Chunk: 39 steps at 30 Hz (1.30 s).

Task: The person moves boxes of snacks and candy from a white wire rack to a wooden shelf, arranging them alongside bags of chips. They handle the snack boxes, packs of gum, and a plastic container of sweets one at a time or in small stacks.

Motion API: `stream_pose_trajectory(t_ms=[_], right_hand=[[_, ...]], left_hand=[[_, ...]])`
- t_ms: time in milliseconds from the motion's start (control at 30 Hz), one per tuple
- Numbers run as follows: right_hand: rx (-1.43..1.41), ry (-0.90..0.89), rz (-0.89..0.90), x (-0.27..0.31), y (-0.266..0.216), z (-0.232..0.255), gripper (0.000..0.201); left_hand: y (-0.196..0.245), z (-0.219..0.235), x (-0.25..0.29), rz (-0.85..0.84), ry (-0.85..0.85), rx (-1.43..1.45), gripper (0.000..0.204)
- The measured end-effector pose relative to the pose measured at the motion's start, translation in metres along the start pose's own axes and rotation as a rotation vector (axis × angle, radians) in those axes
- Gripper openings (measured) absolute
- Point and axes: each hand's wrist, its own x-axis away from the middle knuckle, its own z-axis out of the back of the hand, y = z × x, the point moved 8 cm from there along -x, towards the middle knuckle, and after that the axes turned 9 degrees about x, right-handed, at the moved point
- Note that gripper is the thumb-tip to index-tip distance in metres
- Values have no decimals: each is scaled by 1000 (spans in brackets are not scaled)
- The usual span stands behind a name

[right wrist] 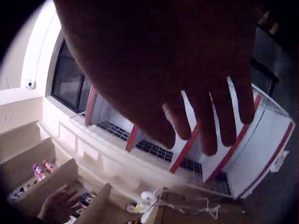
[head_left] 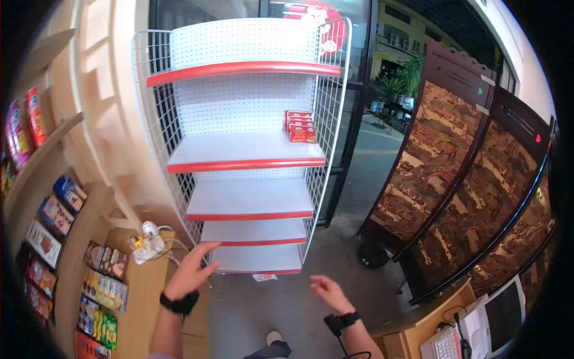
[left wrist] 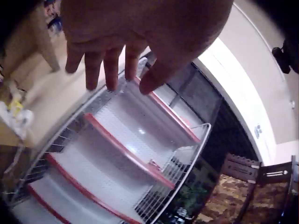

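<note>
Red-edged white shelves make up the rack (head_left: 245, 149), and nearly all are bare: only a small stack of red boxes (head_left: 301, 126) sits at the right end of the second shelf, so stocking looks barely begun. The left hand (head_left: 190, 272) reaches toward the lowest shelves, fingers straight and holding nothing. The right hand (head_left: 326, 291) hovers relaxed and empty, well apart from the boxes.

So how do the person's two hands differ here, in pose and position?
The left hand reaches higher and further forward, close to the lowest white shelf with a red edge; the right hand hangs lower and further back, over the grey floor. The left hand's fingers stretch straight toward the rack; the right hand's fingers look more relaxed. Both are open, hold nothing and carry a black wrist strap.
</note>
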Motion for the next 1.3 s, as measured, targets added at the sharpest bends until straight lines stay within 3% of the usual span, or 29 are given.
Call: stream_pose_trajectory(t_ms=[33, 100, 167, 267, 400, 433, 500, 567, 633, 700, 767, 867, 967, 1000, 1033, 1100, 1133, 1167, 1233, 1300], right_hand=[[-123, 53, 68, -23, -15, 24, 31], [-396, 155, 24, -55, -37, 62, 29], [-460, 190, 13, -89, -61, 83, 28], [-537, 105, 158, -158, -115, 105, 30], [-430, 140, 301, -286, -161, 143, 32], [-414, 190, 324, -318, -168, 154, 33], [-449, 271, 249, -386, -162, 172, 36], [-561, 251, 99, -450, -146, 181, 34], [-573, 308, 92, -498, -138, 189, 32], [-632, 287, 109, -538, -132, 188, 30], [-683, 272, 111, -567, -119, 186, 28], [-692, 276, 64, -587, -106, 187, 28], [-612, 319, 10, -596, -95, 192, 29], [-543, 280, -44, -614, -73, 191, 44], [-549, 302, -48, -617, -67, 195, 44], [38, 396, -194, -617, -62, 203, 77], [259, 325, -252, -618, -66, 201, 107], [254, 333, -254, -614, -70, 200, 107], [520, 328, -279, -596, -85, 195, 117], [647, 386, -285, -598, -88, 198, 126]], left_hand=[[22, -12, -48, -49, -183, -85, 45], [36, -37, -141, -299, -393, -160, 46], [27, -54, -234, -176, -516, -28, 44], [5, -64, -365, -145, -388, 17, 42], [-44, -59, -466, -98, -189, -32, 42], [-55, -64, -484, -98, -184, -36, 42], [-88, -75, -518, 117, -145, 197, 47], [-91, -75, -556, 118, -167, 196, 53], [-105, -76, -585, 200, -49, 401, 56], [-111, -82, -612, 189, -32, 419, 63], [-123, -91, -628, 294, 4, 424, 68], [-196, -106, -690, 335, -17, 325, 73], [-203, -114, -701, 352, -25, 235, 68], [-192, -120, -697, 345, -121, 265, 64], [-187, -129, -698, 336, -216, 296, 60], [-188, -139, -702, 269, -171, 380, 54], [-185, -141, -705, 246, -192, 412, 54], [-183, -142, -708, 224, -210, 442, 53], [-183, -143, -709, 244, -202, 498, 52], [-193, -138, -714, 371, -127, 417, 49]])
